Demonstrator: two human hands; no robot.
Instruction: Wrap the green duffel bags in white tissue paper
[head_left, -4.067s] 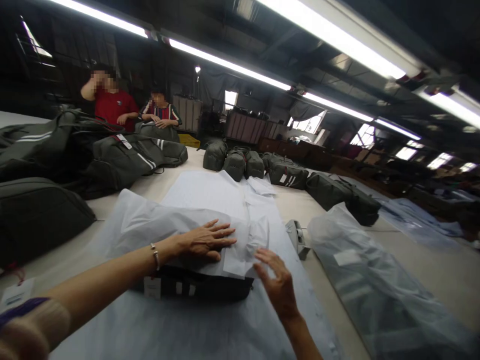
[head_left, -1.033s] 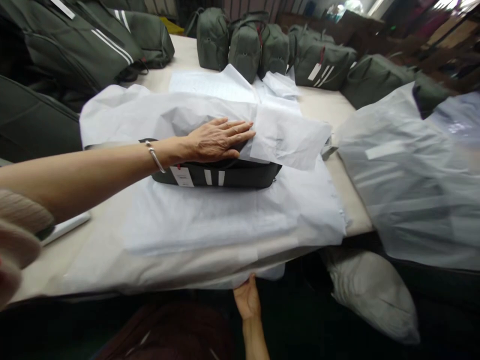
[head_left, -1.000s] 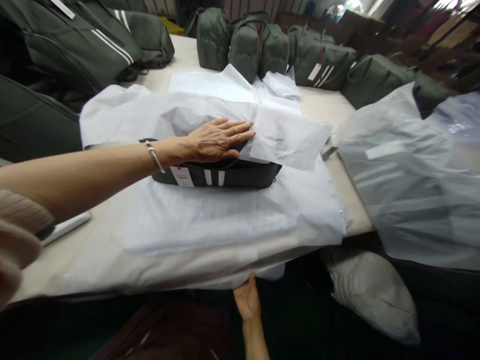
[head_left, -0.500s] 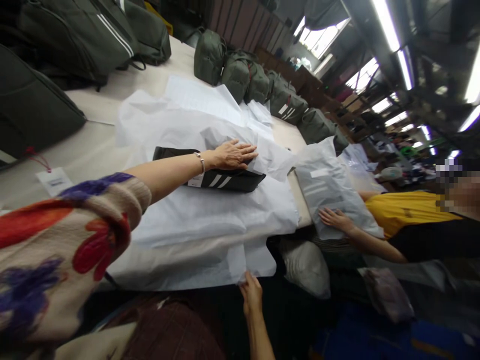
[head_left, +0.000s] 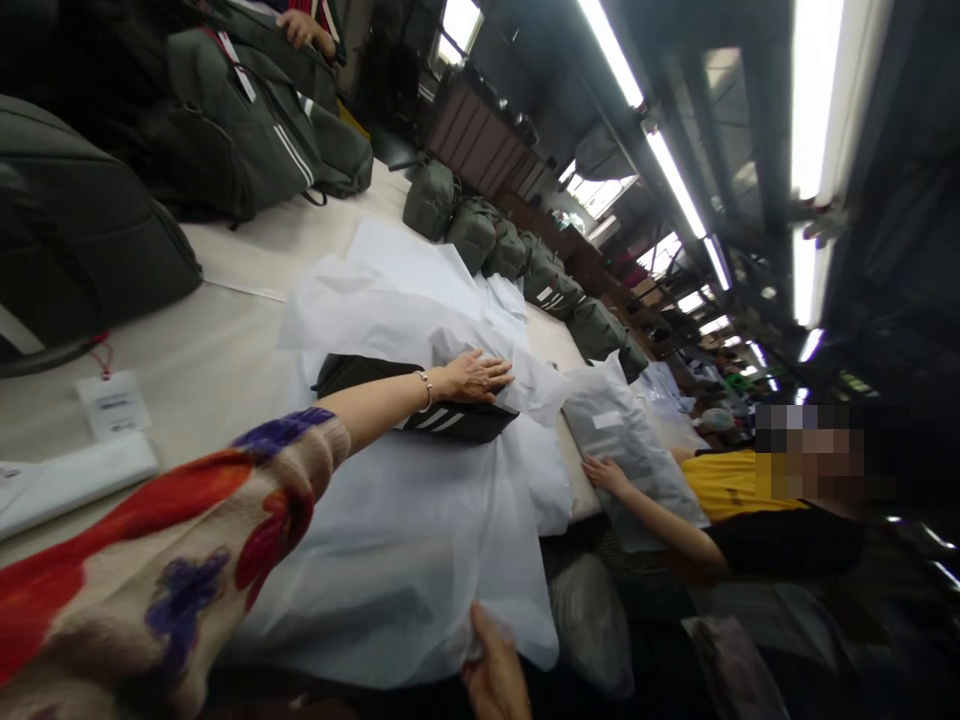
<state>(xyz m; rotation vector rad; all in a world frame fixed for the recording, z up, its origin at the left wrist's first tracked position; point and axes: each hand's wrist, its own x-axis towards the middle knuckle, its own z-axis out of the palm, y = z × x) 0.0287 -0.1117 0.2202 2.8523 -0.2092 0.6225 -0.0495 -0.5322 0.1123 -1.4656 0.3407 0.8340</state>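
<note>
Fingers (head_left: 497, 367) of left hand (head_left: 469, 377) lie extended over dark bag (head_left: 459, 426). Right hand (head_left: 496, 668), at six o'clock, pinches translucent sheet (head_left: 510, 560).

before us, a bag (head_left: 459, 424) lies on sheets (head_left: 360, 500), with backpacks (head_left: 259, 150) left of it, more bags (head_left: 471, 238) behind, and a co-worker (head_left: 780, 535) right.

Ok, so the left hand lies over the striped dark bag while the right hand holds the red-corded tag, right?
Not quite: in the head view, the right hand holds the near edge of the white translucent sheet, not the red-corded tag, which lies further left. The left hand does lie over the striped dark bag.
</note>
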